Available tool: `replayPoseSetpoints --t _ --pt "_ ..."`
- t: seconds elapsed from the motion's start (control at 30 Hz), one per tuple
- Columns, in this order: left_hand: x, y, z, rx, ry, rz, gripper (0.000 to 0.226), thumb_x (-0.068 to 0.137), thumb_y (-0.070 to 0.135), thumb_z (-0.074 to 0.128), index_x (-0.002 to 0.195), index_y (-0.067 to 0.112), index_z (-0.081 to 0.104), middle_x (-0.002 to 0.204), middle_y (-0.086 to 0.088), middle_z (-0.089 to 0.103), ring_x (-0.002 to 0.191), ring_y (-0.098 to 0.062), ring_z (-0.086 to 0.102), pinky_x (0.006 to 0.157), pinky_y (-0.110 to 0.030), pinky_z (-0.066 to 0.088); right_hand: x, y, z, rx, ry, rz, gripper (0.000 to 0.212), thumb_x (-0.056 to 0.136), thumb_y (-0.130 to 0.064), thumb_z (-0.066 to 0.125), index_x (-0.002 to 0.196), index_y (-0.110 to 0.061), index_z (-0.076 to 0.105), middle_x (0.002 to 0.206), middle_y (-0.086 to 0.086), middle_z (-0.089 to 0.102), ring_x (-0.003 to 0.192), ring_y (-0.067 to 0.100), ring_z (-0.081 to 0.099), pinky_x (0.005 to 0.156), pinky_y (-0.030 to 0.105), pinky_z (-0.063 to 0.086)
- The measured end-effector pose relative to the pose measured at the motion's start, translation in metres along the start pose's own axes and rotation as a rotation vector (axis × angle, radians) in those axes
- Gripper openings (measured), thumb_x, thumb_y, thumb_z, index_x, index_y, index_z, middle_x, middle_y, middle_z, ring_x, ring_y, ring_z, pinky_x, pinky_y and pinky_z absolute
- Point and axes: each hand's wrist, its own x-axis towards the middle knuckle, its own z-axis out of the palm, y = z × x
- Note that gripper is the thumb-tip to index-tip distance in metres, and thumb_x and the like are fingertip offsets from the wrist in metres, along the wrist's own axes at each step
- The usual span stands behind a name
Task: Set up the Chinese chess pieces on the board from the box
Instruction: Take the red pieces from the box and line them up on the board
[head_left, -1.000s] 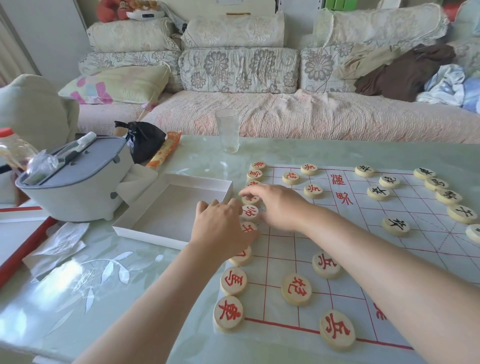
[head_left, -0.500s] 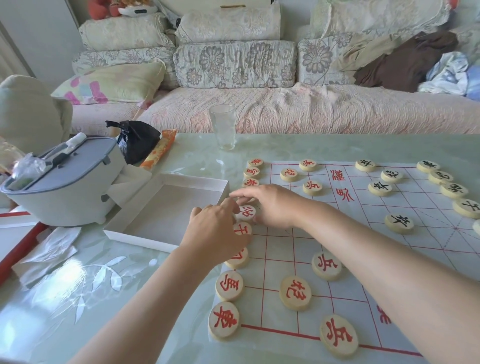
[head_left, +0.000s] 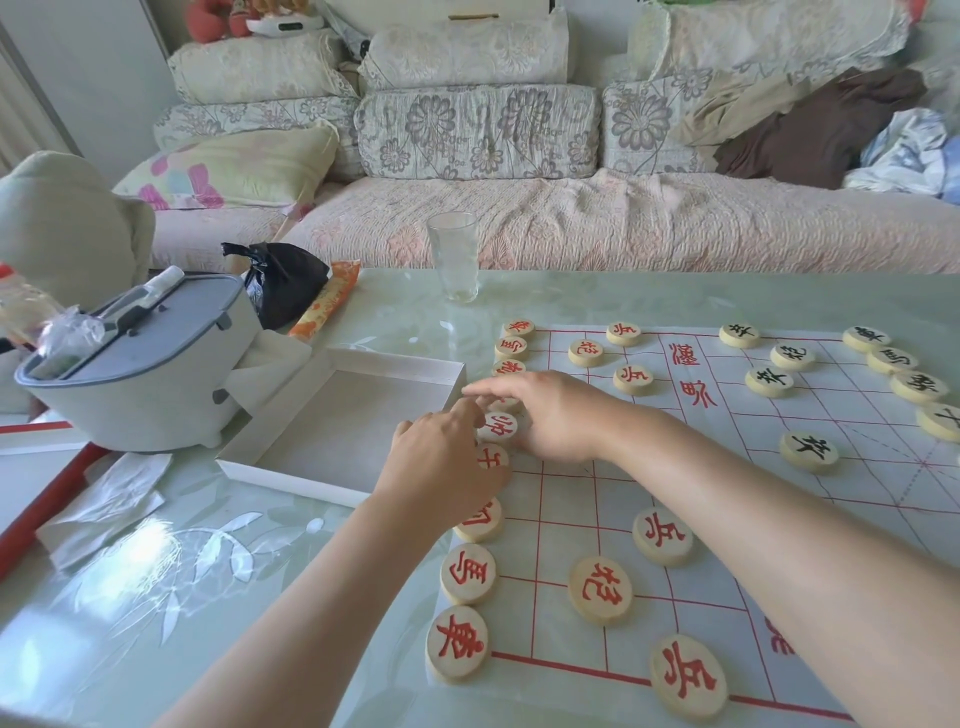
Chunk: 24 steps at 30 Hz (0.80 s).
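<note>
The white board sheet (head_left: 727, 467) with red grid lines lies on the glass table. Round wooden pieces with red characters line its left edge and near rows; black-lettered pieces (head_left: 808, 451) sit at the far right. My left hand (head_left: 441, 467) rests over the left column, its index fingertip touching the red general piece (head_left: 497, 427). My right hand (head_left: 550, 415) reaches in from the right, fingers stretched flat over the piece just beyond the general; that piece is mostly hidden. The white box (head_left: 280, 475) stands left of the board with nothing in it.
A drinking glass (head_left: 453, 257) stands behind the board. A grey lidded container (head_left: 140, 364), a black bag (head_left: 283, 280), an orange packet (head_left: 327, 301) and crumpled tissue (head_left: 104, 499) occupy the table's left side. A sofa runs along the far edge.
My left hand has edged forward and its index finger now touches the general piece. My right hand's fingers have stretched further left over the neighbouring piece.
</note>
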Motion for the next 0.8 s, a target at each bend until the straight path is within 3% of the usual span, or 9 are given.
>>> replayPoseSetpoints --t 0.1,0.2,0.37,0.53,0.73,0.8 --pt "0.001 -0.001 -0.004 0.006 -0.02 0.01 0.055 0.078 0.055 0.063 0.122 0.026 0.047 0.108 0.009 0.064 0.105 -0.018 0.056 0.086 -0.031 0.035 -0.002 -0.001 -0.005 0.011 0.026 0.001 0.056 0.079 -0.028 0.078 0.127 -0.045 0.054 0.114 -0.013 0.056 0.1 0.012 0.06 0.087 0.032 0.05" --pt "0.001 -0.002 -0.009 -0.03 -0.075 0.01 0.052 0.079 0.054 0.062 0.12 0.027 0.047 0.105 0.012 0.063 0.103 -0.016 0.057 0.085 -0.029 0.037 -0.009 -0.004 -0.008 -0.046 -0.022 0.018 0.051 0.075 -0.031 0.079 0.117 -0.04 0.053 0.098 -0.013 0.059 0.084 0.007 0.058 0.07 0.026 0.047" --pt "0.0 -0.002 -0.011 -0.025 -0.106 -0.011 0.044 0.078 0.048 0.066 0.115 0.027 0.053 0.103 0.009 0.061 0.099 -0.016 0.055 0.082 -0.028 0.038 -0.014 -0.01 0.001 -0.088 -0.045 0.061 0.059 0.066 -0.042 0.084 0.112 -0.04 0.046 0.091 -0.016 0.064 0.083 0.003 0.058 0.064 0.027 0.043" --pt "-0.002 -0.005 -0.014 -0.024 -0.114 0.005 0.035 0.083 0.049 0.059 0.111 0.029 0.056 0.102 0.009 0.061 0.094 -0.015 0.053 0.081 -0.029 0.038 -0.018 -0.008 0.0 -0.096 -0.053 0.12 0.038 0.069 -0.034 0.083 0.1 -0.035 0.06 0.093 -0.018 0.068 0.088 0.006 0.06 0.071 0.028 0.048" --pt "-0.007 -0.006 -0.018 -0.026 -0.131 0.083 0.036 0.086 0.043 0.061 0.119 0.028 0.057 0.107 0.009 0.065 0.103 -0.017 0.055 0.089 -0.03 0.042 -0.023 -0.015 0.0 -0.102 -0.053 0.131 0.036 0.07 -0.054 0.082 0.097 -0.038 0.065 0.098 -0.017 0.067 0.09 0.007 0.061 0.077 0.029 0.051" --pt "-0.006 -0.009 -0.018 -0.032 -0.119 0.079 0.036 0.087 0.042 0.06 0.119 0.029 0.057 0.103 0.009 0.066 0.102 -0.017 0.055 0.088 -0.03 0.04 -0.024 -0.011 -0.003 -0.1 -0.042 0.138 0.026 0.077 -0.044 0.078 0.099 -0.037 0.068 0.097 -0.019 0.066 0.089 0.006 0.061 0.076 0.025 0.049"
